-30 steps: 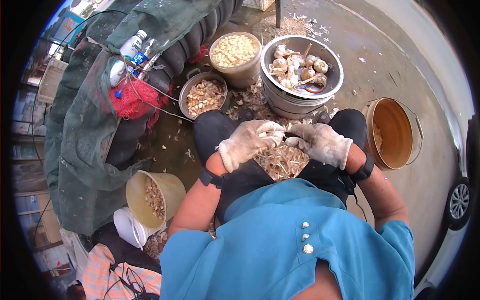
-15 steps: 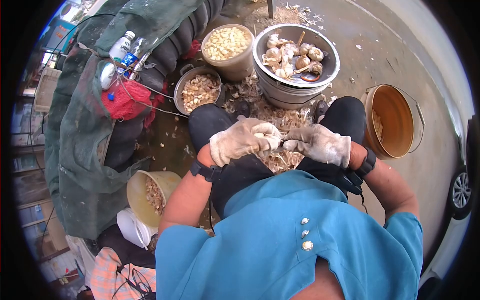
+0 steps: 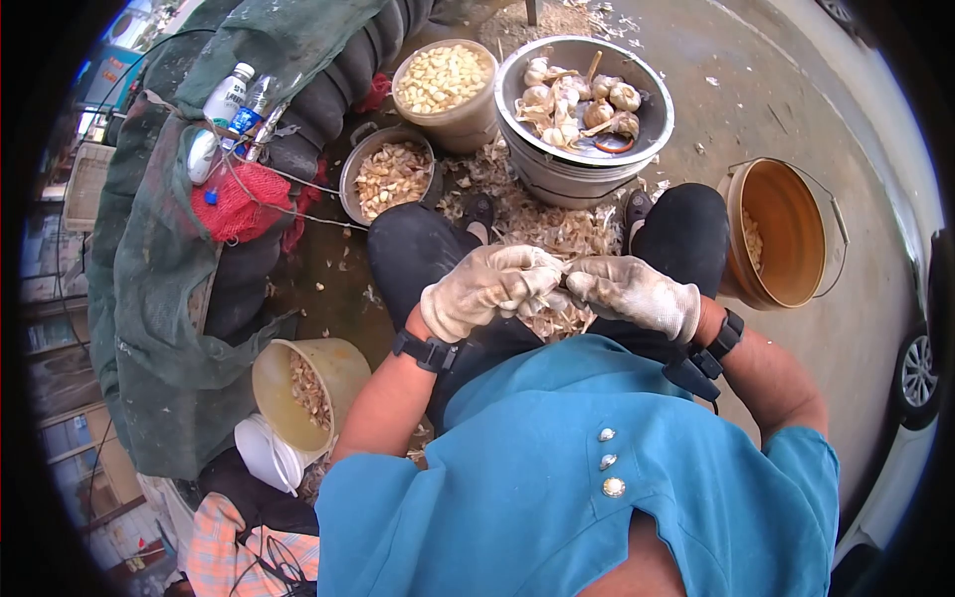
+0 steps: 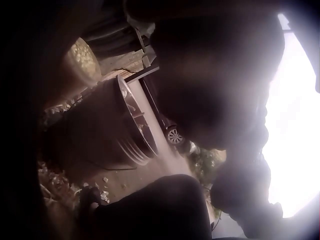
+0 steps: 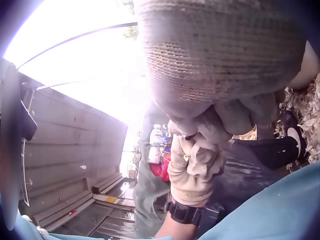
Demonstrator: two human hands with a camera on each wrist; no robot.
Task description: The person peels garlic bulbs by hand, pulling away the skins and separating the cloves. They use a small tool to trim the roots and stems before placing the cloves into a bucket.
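Both hands wear pale, soiled knitted gloves and meet above the lap in the head view. My left hand [image 3: 487, 291] holds garlic with its fingers curled; a small pale clove [image 5: 186, 158] shows at its fingers in the right wrist view. Thumb and fingers of my right hand [image 3: 637, 294] pinch a small dark thing against the left fingertips, mostly hidden by the gloves. Garlic skins [image 3: 557, 320] lie between the thighs below the hands. Ahead, garlic bulbs [image 3: 599, 117] fill a grey metal bowl [image 3: 649, 149] set on a white bucket [image 3: 557, 187].
A tub of peeled cloves [image 3: 443, 78] stands front left, beside a pot of cloves and skins [image 3: 393, 179]. On the right is an orange-brown bucket [image 3: 796, 229]; a tilted cream bucket [image 3: 343, 373] is at the left. Bottles [image 3: 225, 97] rest on green netting [image 3: 154, 298].
The hands stay together, fingers shifting slightly around the garlic. The view has moved, so the containers ahead sit higher and further left in it.
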